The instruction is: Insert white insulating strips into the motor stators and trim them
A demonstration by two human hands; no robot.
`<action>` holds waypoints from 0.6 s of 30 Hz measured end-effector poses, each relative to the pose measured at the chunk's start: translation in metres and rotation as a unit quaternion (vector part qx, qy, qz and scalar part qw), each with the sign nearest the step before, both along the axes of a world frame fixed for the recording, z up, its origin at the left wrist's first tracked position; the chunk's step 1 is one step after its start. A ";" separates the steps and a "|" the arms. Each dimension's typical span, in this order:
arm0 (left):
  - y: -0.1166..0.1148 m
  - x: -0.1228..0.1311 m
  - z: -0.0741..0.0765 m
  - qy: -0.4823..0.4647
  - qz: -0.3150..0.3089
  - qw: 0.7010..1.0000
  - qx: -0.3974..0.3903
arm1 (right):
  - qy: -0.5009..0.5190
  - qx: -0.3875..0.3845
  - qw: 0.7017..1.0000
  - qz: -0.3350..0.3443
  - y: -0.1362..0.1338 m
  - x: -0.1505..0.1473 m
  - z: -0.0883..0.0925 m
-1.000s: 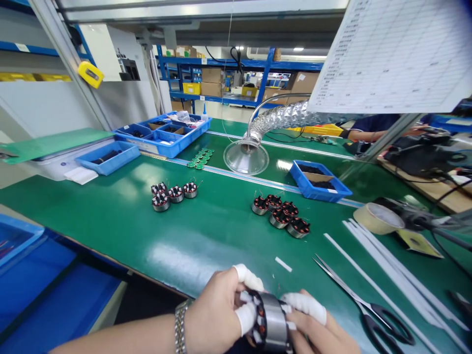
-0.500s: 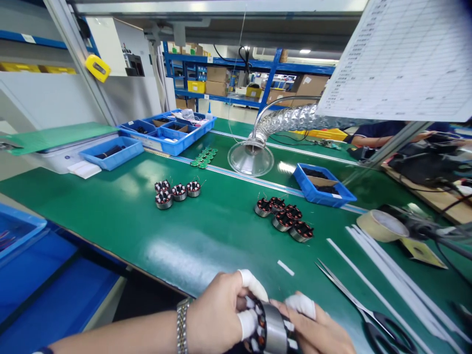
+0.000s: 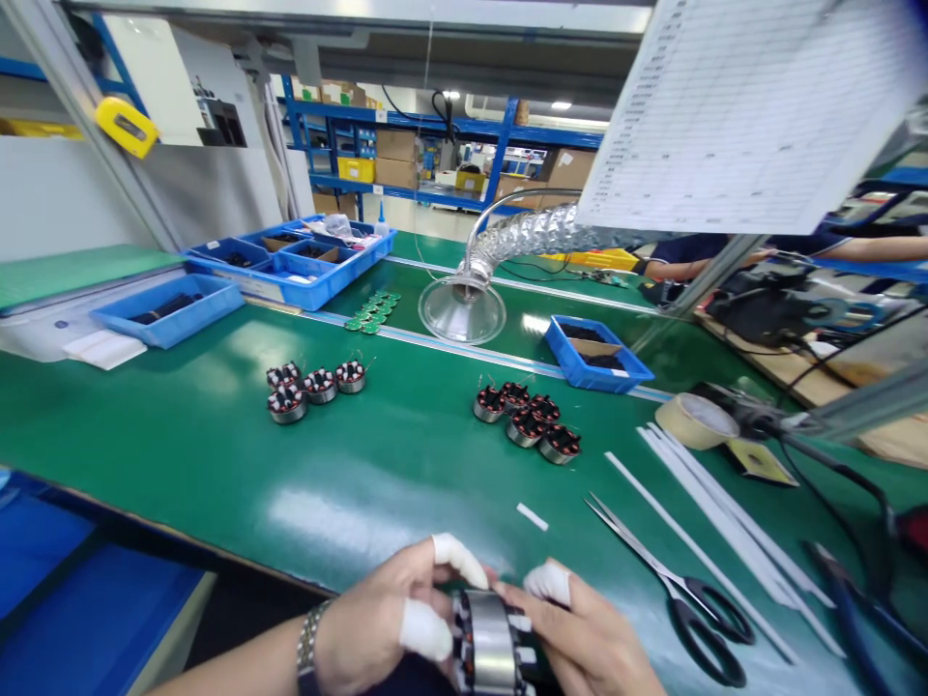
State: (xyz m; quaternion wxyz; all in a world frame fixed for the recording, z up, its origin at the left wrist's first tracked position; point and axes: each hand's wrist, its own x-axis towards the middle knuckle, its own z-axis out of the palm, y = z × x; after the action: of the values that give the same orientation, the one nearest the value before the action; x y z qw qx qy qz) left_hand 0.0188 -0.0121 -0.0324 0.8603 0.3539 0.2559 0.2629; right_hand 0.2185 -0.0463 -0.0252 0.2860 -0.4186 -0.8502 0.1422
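Two bare hands meet at the bottom centre, by the near edge of a glossy green worktop (image 3: 406, 464). The left hand (image 3: 366, 623), with white wraps (image 3: 426, 630) on two digits and a metal-band watch (image 3: 308, 648) at the wrist, holds a silver metal ring with black and white toothed ends (image 3: 491, 638), tilted on its side. The right hand (image 3: 591, 628) has its fingers against the ring's right side; I cannot tell whether they grip it. Beyond lies a short white strip (image 3: 533, 516). Black-handled steel scissors (image 3: 671, 575) lie open to the right, beside long white strips (image 3: 732, 507). Farther back stand five similar rings with black and copper tops (image 3: 528, 427) and, leftward, four with white-marked tops (image 3: 320, 387).
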 end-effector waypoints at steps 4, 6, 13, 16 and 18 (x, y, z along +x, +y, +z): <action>0.000 -0.001 -0.011 -0.030 -0.003 0.998 -0.048 | -0.040 0.018 0.998 -0.046 0.009 0.016 0.000; 0.002 -0.002 -0.012 -0.052 -0.001 0.997 -0.055 | -0.070 0.036 0.987 -0.140 0.021 0.030 -0.004; 0.021 -0.010 -0.001 -0.027 0.076 0.997 -0.017 | -0.113 0.011 0.965 -0.237 0.042 0.031 -0.033; 0.029 -0.003 0.002 0.040 0.116 0.990 0.076 | -0.102 -0.013 0.961 -0.256 0.038 0.026 -0.036; 0.034 0.003 0.003 0.061 0.130 0.982 0.121 | -0.081 -0.027 0.959 -0.269 0.033 0.035 -0.034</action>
State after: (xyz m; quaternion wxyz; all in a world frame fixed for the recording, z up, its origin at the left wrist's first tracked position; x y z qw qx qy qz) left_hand 0.0214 0.0215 -0.0296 0.7521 0.4346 0.3181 0.3798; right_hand 0.2534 -0.0137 -0.0595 0.2325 -0.6495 -0.7223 0.0486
